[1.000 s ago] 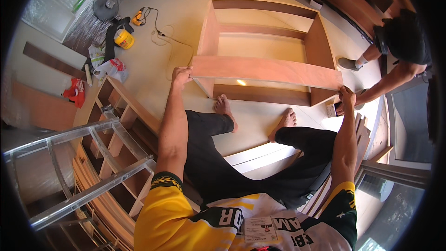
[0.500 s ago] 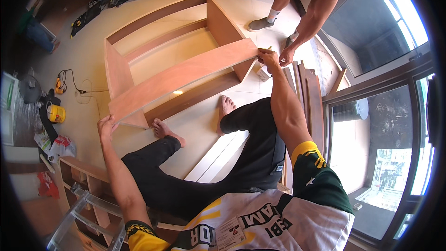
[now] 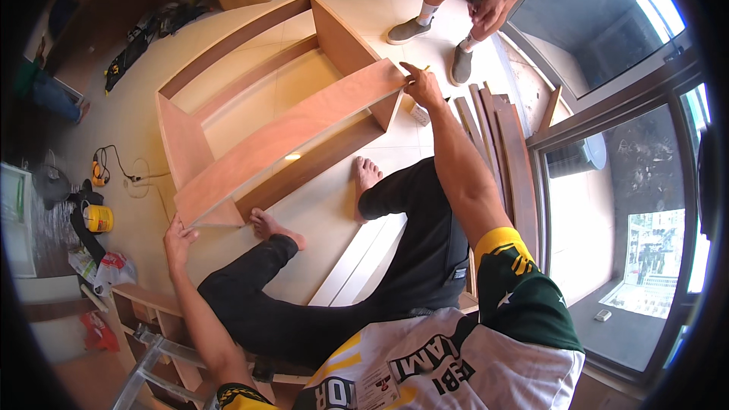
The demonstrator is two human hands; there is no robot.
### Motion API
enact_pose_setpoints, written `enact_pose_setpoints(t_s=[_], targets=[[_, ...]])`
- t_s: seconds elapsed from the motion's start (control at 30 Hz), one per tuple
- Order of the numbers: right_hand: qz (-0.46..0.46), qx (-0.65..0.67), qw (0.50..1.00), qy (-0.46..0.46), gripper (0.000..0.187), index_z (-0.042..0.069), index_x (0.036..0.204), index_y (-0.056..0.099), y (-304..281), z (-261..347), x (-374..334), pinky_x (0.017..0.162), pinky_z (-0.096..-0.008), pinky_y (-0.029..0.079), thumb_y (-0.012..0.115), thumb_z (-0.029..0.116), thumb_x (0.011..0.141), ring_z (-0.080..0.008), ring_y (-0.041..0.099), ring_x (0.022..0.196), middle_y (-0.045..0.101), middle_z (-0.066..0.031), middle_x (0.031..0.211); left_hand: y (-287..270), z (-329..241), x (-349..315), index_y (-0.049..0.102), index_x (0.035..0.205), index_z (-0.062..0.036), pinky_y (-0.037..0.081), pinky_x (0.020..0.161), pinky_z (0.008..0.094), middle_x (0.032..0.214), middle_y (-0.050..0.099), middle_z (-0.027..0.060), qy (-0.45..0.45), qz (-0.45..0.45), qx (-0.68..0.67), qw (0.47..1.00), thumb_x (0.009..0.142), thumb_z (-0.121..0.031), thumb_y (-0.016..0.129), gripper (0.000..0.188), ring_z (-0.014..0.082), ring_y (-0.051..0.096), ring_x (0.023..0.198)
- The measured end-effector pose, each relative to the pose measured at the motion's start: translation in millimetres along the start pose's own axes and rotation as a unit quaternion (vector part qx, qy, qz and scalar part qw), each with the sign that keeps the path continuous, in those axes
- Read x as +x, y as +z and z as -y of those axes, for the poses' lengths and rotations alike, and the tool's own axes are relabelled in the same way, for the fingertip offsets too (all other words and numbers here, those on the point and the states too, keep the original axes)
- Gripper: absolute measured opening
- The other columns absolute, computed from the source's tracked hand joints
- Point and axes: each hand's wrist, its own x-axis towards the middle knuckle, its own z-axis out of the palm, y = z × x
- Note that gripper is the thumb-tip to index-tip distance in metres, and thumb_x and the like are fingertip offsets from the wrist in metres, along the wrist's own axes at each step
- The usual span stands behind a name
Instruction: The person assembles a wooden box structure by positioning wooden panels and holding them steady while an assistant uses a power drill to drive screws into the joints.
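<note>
A long reddish-brown wooden board (image 3: 288, 133) lies slantwise across the top of an open wooden cabinet frame (image 3: 345, 38) on the floor before me. At the board's near left corner is my left hand (image 3: 179, 243), its fingers stretched out and the fingertips by the edge. My right hand (image 3: 425, 89) is at the far right end, index finger pointing along the board's end. A thin yellow stick, pencil-like, pokes out of that hand; its rest is hidden. My bare feet (image 3: 367, 176) stand close to the frame's near side.
A co-worker's hands (image 3: 490, 11) are together beyond the frame at the far right. Dark wooden planks (image 3: 510, 159) lie by the glass door on the right. White strips (image 3: 357, 262) are between my legs. A yellow tub (image 3: 98, 218) and a corded tool (image 3: 99, 171) are at left.
The co-worker's hand has drawn back from beside my right hand. My left hand has loosened from the board's corner and slid slightly lower. My right index finger has straightened. The view has shifted a little.
</note>
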Motion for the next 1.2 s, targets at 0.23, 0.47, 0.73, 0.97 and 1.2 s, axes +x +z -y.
enact_pose_setpoints(t_s=[0.23,0.47,0.73,0.97,1.2], targets=[[0.132,-0.016,0.99,-0.047,0.051,0.01,0.137,0.068,1,3,15,0.063,-0.0351,0.052,0.057,-0.007,0.09,-0.0168,0.065,0.071,0.071,-0.0095,0.088,22,-20,-11,0.043,0.159,-0.012,0.058,0.088,0.0439,0.124,0.071,0.0252,0.067,-0.072,0.327,0.94,0.087,0.005,0.072,0.08,0.036,0.072,0.107],[0.103,-0.108,0.983,-0.11,0.065,0.017,0.144,0.066,-17,-12,9,0.077,-0.0447,0.056,0.067,-0.004,0.083,-0.0366,0.074,0.084,0.072,-0.0253,0.1,29,-44,-14,0.052,0.153,-0.0083,0.055,0.094,0.0488,0.119,0.071,0.028,0.069,-0.096,0.352,0.929,0.09,-0.006,0.074,0.067,0.0447,0.069,0.109],[0.099,-0.093,0.988,-0.079,0.067,0.021,0.143,0.067,-11,-6,12,0.073,-0.0449,0.057,0.071,-0.002,0.08,-0.0324,0.076,0.077,0.072,-0.0251,0.093,29,-58,-21,0.056,0.15,-0.0073,0.056,0.094,0.0455,0.113,0.073,0.0275,0.018,-0.103,0.332,0.938,0.088,-0.002,0.075,0.064,0.0417,0.072,0.106],[0.101,-0.086,0.989,-0.072,0.066,0.022,0.142,0.068,-8,-12,15,0.076,-0.0412,0.06,0.07,-0.002,0.081,-0.0283,0.077,0.08,0.078,-0.02,0.097,26,-62,-18,0.062,0.145,-0.0093,0.056,0.095,0.0453,0.113,0.072,0.0276,-0.013,-0.113,0.318,0.941,0.086,-0.003,0.078,0.062,0.0411,0.072,0.107],[0.09,-0.022,0.995,-0.038,0.057,0.016,0.136,0.073,-5,-27,14,0.075,-0.0386,0.058,0.068,-0.005,0.083,-0.0204,0.074,0.079,0.077,-0.0143,0.09,34,-49,-8,0.062,0.145,-0.0087,0.058,0.091,0.0422,0.112,0.073,0.0264,0.007,-0.111,0.261,0.959,0.084,-0.002,0.082,0.065,0.0366,0.074,0.104]])
